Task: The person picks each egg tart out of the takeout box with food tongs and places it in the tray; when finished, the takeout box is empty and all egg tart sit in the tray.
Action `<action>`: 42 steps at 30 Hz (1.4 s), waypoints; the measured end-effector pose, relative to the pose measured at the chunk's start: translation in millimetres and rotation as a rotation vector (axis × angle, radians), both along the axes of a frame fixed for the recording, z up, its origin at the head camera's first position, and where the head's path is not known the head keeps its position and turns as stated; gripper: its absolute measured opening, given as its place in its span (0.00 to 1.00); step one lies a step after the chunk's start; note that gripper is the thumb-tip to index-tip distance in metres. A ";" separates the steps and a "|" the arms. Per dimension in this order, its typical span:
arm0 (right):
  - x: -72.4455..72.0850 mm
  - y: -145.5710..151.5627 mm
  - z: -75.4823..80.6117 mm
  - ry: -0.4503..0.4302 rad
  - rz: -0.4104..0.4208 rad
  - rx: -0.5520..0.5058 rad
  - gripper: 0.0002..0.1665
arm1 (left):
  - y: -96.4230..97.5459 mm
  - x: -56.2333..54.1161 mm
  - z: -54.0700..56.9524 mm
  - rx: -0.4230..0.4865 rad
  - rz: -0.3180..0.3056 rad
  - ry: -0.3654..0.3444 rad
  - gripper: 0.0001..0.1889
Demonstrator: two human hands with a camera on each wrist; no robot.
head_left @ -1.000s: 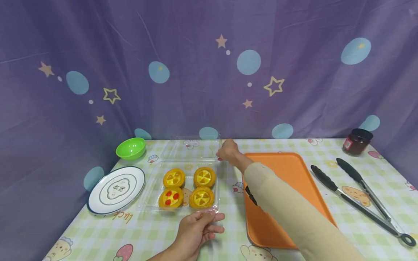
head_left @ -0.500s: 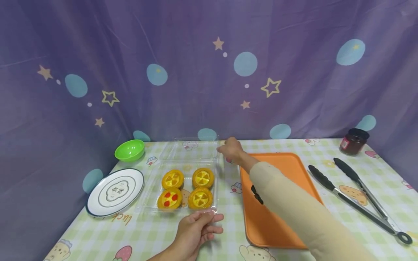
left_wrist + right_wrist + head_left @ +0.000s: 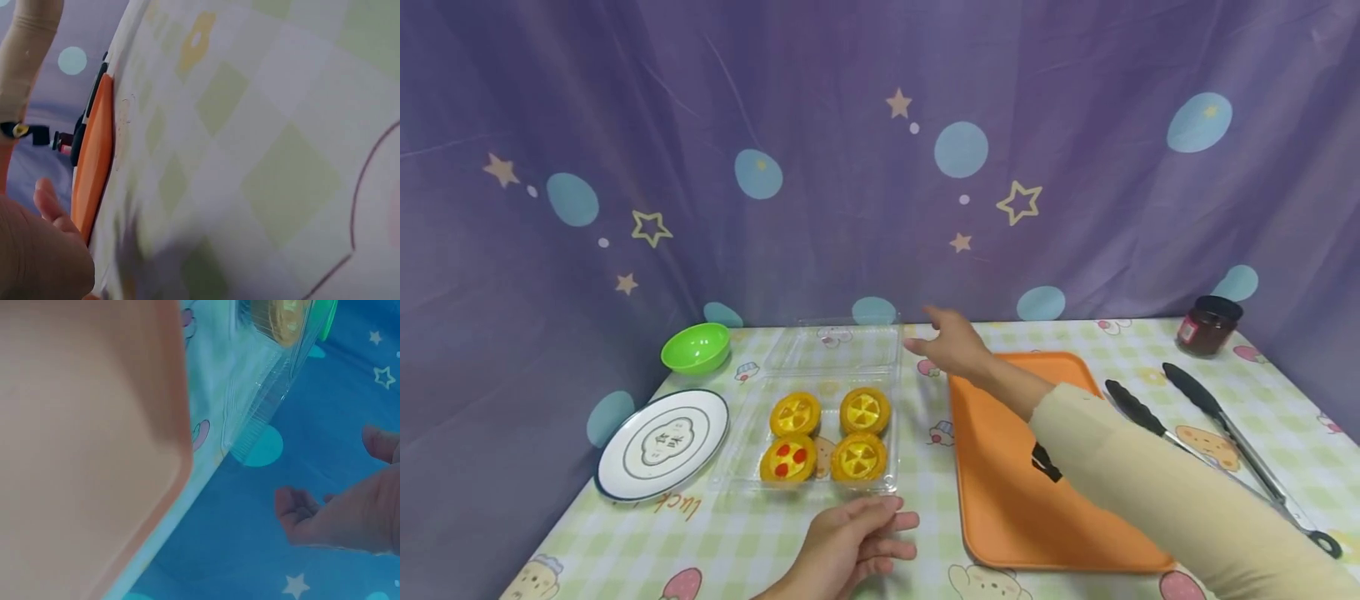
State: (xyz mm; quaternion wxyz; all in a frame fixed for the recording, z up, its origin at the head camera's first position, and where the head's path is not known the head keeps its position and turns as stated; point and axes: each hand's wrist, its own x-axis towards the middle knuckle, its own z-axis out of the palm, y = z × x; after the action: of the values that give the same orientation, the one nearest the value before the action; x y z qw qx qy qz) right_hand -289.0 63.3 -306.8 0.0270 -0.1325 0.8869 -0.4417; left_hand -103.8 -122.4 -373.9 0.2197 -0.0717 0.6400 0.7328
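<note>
A clear plastic clamshell box lies open on the table, its lid folded back toward the curtain. Several egg tarts sit in its base; one tart has red pieces on top, and another tart has yellow wedges. Just in front of the box's near right corner is my left hand, fingers relaxed, holding nothing. My right hand hovers to the right of the lid, apart from it, thumb and fingers spread. In the right wrist view, the right hand also holds nothing.
An orange tray lies right of the box, partly under the right sleeve. Beyond it are black-tipped tongs and a dark jar. On the left stand a white plate and a green bowl. A purple curtain hangs behind.
My right hand has come away from the lid's right edge, moving rightward with its fingers spreading. My left hand has drawn slightly back from the box's near corner. Box and tarts stay put.
</note>
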 end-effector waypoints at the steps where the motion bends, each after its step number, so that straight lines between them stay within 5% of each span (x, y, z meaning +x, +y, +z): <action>1: 3.3 4.4 1.2 0.019 0.012 0.009 0.44 | -2.0 0.8 1.5 -0.002 -0.002 0.008 0.28; 14: 35.9 65.2 1.5 0.188 0.004 0.095 0.47 | -26.0 0.7 19.8 -0.060 0.066 0.065 0.26; 21: 52.9 100.8 -3.2 0.250 -0.003 0.168 0.46 | -38.1 -8.0 38.9 -0.121 0.273 0.110 0.26; 25: 63.0 123.8 -6.2 0.286 -0.034 0.202 0.46 | -58.3 -16.0 46.5 -0.162 0.368 0.129 0.29; 42: 84.7 204.0 -27.5 0.289 -0.139 0.303 0.52 | -145.9 -46.0 45.9 -0.296 0.531 0.145 0.27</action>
State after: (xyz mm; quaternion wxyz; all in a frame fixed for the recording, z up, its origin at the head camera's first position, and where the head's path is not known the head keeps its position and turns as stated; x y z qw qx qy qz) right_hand -204.3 267.3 -334.3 -0.1115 -0.1273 0.9448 -0.2806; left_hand -149.8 -268.3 -328.0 -0.0386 -0.2152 0.7127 0.6666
